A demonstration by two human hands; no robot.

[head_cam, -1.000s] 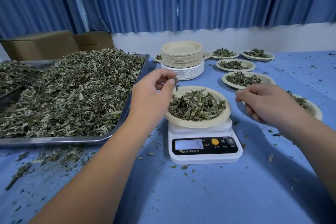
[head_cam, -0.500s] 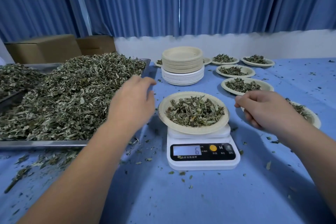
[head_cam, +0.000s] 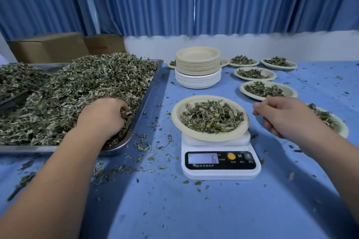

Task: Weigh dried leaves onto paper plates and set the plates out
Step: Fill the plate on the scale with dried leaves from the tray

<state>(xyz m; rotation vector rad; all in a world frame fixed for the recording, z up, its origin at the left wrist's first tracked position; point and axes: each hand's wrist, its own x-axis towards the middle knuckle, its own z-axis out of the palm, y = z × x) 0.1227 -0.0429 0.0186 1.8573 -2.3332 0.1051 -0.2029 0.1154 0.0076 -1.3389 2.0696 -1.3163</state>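
Left hand (head_cam: 104, 116) clutching dried leaves (head_cam: 77, 87) could overload the plate (head_cam: 175, 117) on the scale (head_cam: 220, 172) reading 6; right hand (head_cam: 281, 116) curled, contents unclear.

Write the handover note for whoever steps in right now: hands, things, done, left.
Left hand: fingers curled into the dried leaves at the steel tray's near right corner.
Right hand: loosely curled, holding nothing, beside the paper plate on the scale.
Things: that plate holds leaves; the display reads 6; stack of empty plates behind.
Done: filled plates set out to the right.
Left: top up if short, set this plate out, load the next.
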